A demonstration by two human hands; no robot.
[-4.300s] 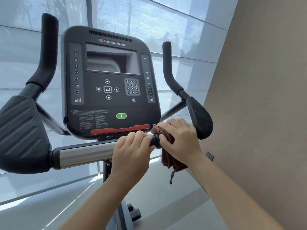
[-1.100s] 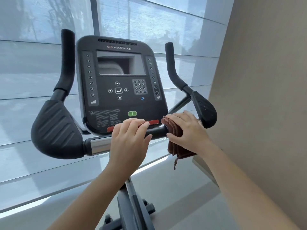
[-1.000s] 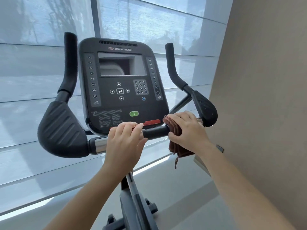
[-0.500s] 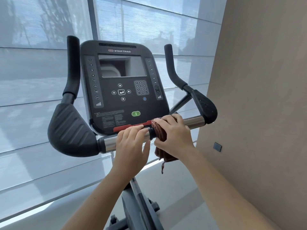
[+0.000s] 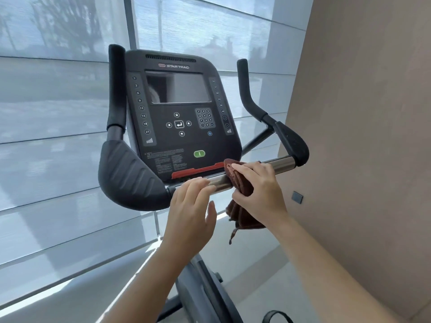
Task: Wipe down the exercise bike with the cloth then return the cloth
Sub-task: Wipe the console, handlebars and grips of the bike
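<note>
Nearest the camera, the frame of the exercise bike (image 5: 200, 287) rises between the two forearms, so the person seems to be standing just behind the handlebars, within easy reach of them. The left hand (image 5: 191, 210) lies on the crossbar (image 5: 282, 164) left of centre, its fingers (image 5: 198, 185) laid loosely over the top and its thumb hanging clear beneath. It is relaxed and grips nothing, and is probably there only to steady the person. Just beside it, the right hand (image 5: 258, 190) is closed around the brown cloth (image 5: 235, 176). The cloth is wrapped over the bar under the palm and its loose end dangles below, a hold that would let the fabric rub the whole round of the tube at once. Beyond the hands, the bare chrome end of the bar runs out to the right elbow pad (image 5: 291, 141), while the left elbow pad (image 5: 137, 173) and the console (image 5: 182, 117) stand behind, backed by the window blinds (image 5: 58, 113) and the beige wall (image 5: 361, 113). A second ago the cloth hand sat hard against the right pad and hid that chrome. It has since slid inward toward the console, and the left hand, then clasped round the bar, has loosened. I judge the bar wipe to be mid-stroke, with the pads, grips and console apparently still to do before the cloth goes back.
</note>
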